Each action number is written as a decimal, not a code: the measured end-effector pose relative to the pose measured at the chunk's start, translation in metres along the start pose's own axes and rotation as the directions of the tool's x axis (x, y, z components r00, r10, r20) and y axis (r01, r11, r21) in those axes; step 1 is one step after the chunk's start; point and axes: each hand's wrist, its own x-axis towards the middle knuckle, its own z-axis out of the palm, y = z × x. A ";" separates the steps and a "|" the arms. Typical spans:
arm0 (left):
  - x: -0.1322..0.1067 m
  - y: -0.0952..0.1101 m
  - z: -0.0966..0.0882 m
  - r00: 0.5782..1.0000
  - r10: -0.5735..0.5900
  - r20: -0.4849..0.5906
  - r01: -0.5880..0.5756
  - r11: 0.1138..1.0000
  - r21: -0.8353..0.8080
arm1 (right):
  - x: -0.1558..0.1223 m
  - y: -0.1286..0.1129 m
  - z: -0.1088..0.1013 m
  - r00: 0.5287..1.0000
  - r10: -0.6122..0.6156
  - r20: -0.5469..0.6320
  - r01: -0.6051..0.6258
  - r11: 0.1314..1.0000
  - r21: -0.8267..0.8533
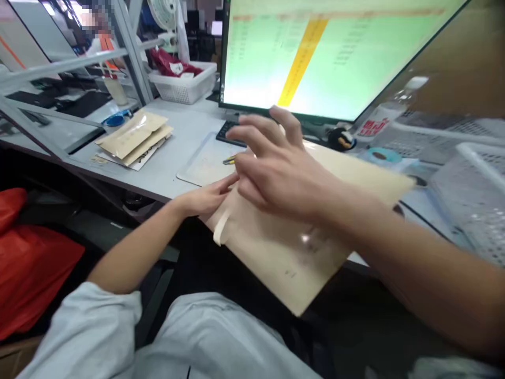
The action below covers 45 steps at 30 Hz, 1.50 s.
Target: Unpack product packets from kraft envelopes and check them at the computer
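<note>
A large beige kraft envelope lies tilted across the desk's front edge, its near corner hanging over my lap. My left hand pinches its left edge, close to a loose pale paper strip curling from the flap. My right hand is blurred above the envelope with its fingers spread, holding nothing. Whether its palm touches the paper I cannot tell. Partly behind that hand, a small yellow-and-black pen lies on a clear desk mat.
A stack of kraft envelopes lies on the grey desk left of the mat. Behind stand a keyboard, a monitor showing a green spreadsheet and a white basket. Grey baskets crowd the right; a red bag sits low left.
</note>
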 end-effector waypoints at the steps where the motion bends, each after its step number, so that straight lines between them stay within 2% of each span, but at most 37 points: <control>1: 0.014 -0.012 0.004 0.996 -0.013 -0.092 0.000 0.991 -0.137 | 0.022 0.015 0.004 0.999 -0.030 0.042 0.030 0.999 -0.021; 3: 0.037 -0.035 0.015 0.983 -0.072 -0.166 0.003 0.923 -0.384 | 0.059 0.040 0.012 0.987 -0.039 0.159 0.049 0.997 -0.059; 5: 0.052 -0.054 0.026 0.990 -0.075 -0.123 -0.008 0.823 -0.568 | 0.083 0.065 0.015 0.976 -0.013 0.215 0.033 0.995 -0.090; 7: 0.060 -0.065 0.035 0.994 -0.048 -0.093 -0.028 0.733 -0.680 | 0.088 0.089 0.010 0.987 0.056 0.151 -0.038 0.993 -0.114; 9: 0.065 -0.070 0.040 0.988 -0.066 -0.139 -0.058 0.676 -0.735 | 0.072 0.111 0.000 0.983 0.182 -0.005 -0.182 0.977 -0.108; 10: 0.068 -0.071 0.041 0.979 -0.094 -0.183 -0.075 0.665 -0.743 | 0.058 0.119 -0.003 0.958 0.272 -0.089 -0.279 0.956 -0.085; 11: 0.071 -0.071 0.042 0.968 -0.127 -0.216 -0.077 0.669 -0.739 | 0.040 0.125 -0.005 0.915 0.377 -0.146 -0.387 0.920 -0.053; 12: 0.073 -0.071 0.043 0.957 -0.162 -0.239 -0.063 0.690 -0.721 | 0.019 0.129 -0.004 0.857 0.495 -0.147 -0.502 0.865 -0.016; 13: 0.076 -0.071 0.044 0.947 -0.197 -0.252 -0.033 0.724 -0.689 | -0.002 0.130 0.000 0.782 0.617 -0.090 -0.618 0.786 0.014; 14: 0.079 -0.071 0.046 0.933 -0.234 -0.273 0.001 0.762 -0.648 | -0.024 0.129 0.007 0.683 0.731 0.011 -0.731 0.682 0.024; 15: 0.082 -0.072 0.048 0.914 -0.268 -0.306 0.031 0.796 -0.605 | -0.044 0.126 0.016 0.555 0.823 0.124 -0.829 0.559 0.008; 16: 0.084 -0.073 0.050 0.888 -0.294 -0.352 0.048 0.822 -0.567 | -0.062 0.123 0.026 0.479 0.862 0.169 -0.872 0.489 -0.020; 19: 0.090 -0.078 0.054 0.821 -0.323 -0.470 0.041 0.855 -0.517 | -0.100 0.115 0.058 0.338 0.913 0.227 -0.926 0.365 -0.091; 21: 0.093 -0.081 0.054 0.829 -0.327 -0.454 0.053 0.853 -0.519 | -0.111 0.115 0.073 0.285 0.925 0.253 -0.938 0.323 -0.123; 24: 0.098 -0.085 0.052 0.842 -0.332 -0.425 0.084 0.860 -0.504 | -0.111 0.121 0.084 0.267 0.917 0.297 -0.938 0.317 -0.137; 30: 0.104 -0.075 0.055 0.774 -0.282 -0.567 0.014 0.903 -0.430 | -0.092 0.135 0.085 0.314 0.879 0.359 -0.927 0.366 -0.085; 33: 0.101 -0.071 0.045 0.793 -0.236 -0.562 -0.041 0.899 -0.436 | -0.093 0.150 0.078 0.322 0.875 0.361 -0.932 0.360 -0.041; 36: 0.092 -0.070 0.029 0.857 -0.160 -0.490 -0.131 0.852 -0.507 | -0.103 0.159 0.065 0.354 0.877 0.325 -0.935 0.342 0.096; 37: 0.090 -0.070 0.024 0.883 -0.119 -0.455 -0.171 0.819 -0.547 | -0.106 0.157 0.058 0.351 0.882 0.313 -0.933 0.301 0.196; 39: 0.089 -0.069 0.016 0.921 -0.043 -0.387 -0.228 0.746 -0.626 | -0.109 0.146 0.044 0.300 0.894 0.332 -0.895 0.143 0.423; 41: 0.093 -0.069 0.012 0.931 -0.034 -0.364 -0.238 0.698 -0.675 | -0.104 0.129 0.029 0.241 0.884 0.401 -0.815 -0.040 0.578; 42: 0.097 -0.068 0.011 0.929 -0.055 -0.365 -0.233 0.678 -0.697 | -0.100 0.120 0.021 0.228 0.874 0.429 -0.776 -0.103 0.622; 45: 0.107 -0.068 0.013 0.914 -0.114 -0.389 -0.248 0.602 -0.759 | -0.084 0.106 0.000 0.239 0.855 0.460 -0.708 -0.171 0.685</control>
